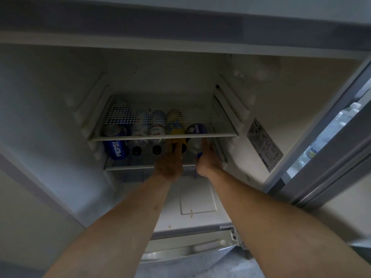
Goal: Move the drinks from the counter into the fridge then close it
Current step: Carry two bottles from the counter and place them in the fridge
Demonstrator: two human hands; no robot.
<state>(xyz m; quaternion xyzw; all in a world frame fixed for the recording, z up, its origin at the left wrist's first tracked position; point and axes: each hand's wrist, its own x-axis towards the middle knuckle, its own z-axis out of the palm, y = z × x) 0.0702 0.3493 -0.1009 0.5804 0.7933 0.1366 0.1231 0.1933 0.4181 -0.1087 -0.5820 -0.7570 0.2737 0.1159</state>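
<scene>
Drinks [152, 135] lying in a row on lower fridge [60, 97] shelf [128, 167], door [329, 157] open. Left hand [169, 167] gripping yellow bottle [176, 129]; right hand [207, 159] grasping white bottle [195, 130]. Pepsi can [116, 145] far left.

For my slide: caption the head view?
Both hands, left and right, set bottles beside a Pepsi can in the open fridge.

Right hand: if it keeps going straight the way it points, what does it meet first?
The white bottle that the right hand already grips. Beyond it, likely the fridge's back wall, though depth is unclear.
</scene>
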